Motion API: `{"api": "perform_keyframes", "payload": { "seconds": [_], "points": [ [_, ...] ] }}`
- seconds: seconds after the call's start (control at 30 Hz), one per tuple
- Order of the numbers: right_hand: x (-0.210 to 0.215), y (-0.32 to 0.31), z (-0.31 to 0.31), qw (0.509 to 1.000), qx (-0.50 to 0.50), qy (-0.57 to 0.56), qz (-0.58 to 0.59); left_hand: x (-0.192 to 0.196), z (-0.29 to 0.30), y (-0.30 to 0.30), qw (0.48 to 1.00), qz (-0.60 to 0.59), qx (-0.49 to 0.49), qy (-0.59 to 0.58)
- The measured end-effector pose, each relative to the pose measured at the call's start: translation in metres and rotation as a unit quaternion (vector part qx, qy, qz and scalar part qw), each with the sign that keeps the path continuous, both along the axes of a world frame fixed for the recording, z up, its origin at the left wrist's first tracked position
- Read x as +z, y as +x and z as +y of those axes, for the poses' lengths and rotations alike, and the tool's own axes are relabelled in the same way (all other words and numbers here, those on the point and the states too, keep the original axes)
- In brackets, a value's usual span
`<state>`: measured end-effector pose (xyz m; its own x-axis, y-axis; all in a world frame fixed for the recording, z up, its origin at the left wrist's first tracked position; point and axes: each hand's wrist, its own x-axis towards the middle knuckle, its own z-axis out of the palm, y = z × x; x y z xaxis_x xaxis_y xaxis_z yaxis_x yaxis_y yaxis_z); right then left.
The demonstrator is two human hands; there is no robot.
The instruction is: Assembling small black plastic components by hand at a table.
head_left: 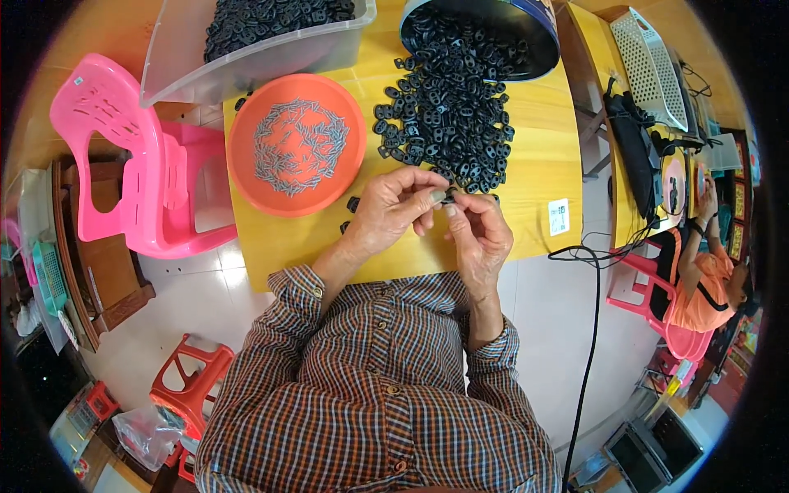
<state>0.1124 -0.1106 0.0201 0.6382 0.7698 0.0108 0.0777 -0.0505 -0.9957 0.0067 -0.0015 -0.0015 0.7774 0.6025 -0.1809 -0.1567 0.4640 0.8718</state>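
In front of my chest, over the near edge of the yellow table (538,156), both hands meet at one small black plastic piece (449,195). My left hand (396,209) pinches it between thumb and forefinger. From the other side, my right hand (479,234) grips it with thumb and fingers. Whether a pin is also between the fingertips is hidden. Just beyond lies a pile of black two-holed plastic pieces (448,115), spilling from a tipped round tub (544,37). To the left, an orange-red dish (245,168) holds many small grey metal pins (325,144).
A clear plastic bin (329,41) of black pieces stands far left. Several loose pieces (352,204) lie near my left wrist. A white card (558,217) and black cable (593,304) are at right. A pink chair (144,164) stands left; another person (707,279) sits far right.
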Motion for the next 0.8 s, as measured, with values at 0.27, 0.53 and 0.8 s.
{"api": "perform_keyframes", "payload": {
  "seconds": [0.27,0.53,0.8],
  "points": [
    [0.002,-0.003,-0.002,0.998,-0.022,-0.008,0.050,0.004,-0.001,-0.002,1.000,0.021,-0.009,0.018],
    [0.004,-0.007,-0.002,0.997,-0.020,-0.007,0.076,0.000,-0.001,-0.006,1.000,0.006,0.001,0.026],
    [0.004,-0.003,-0.002,0.985,-0.005,-0.018,0.170,-0.004,-0.006,-0.007,0.999,-0.037,-0.010,0.014]
  ]
}}
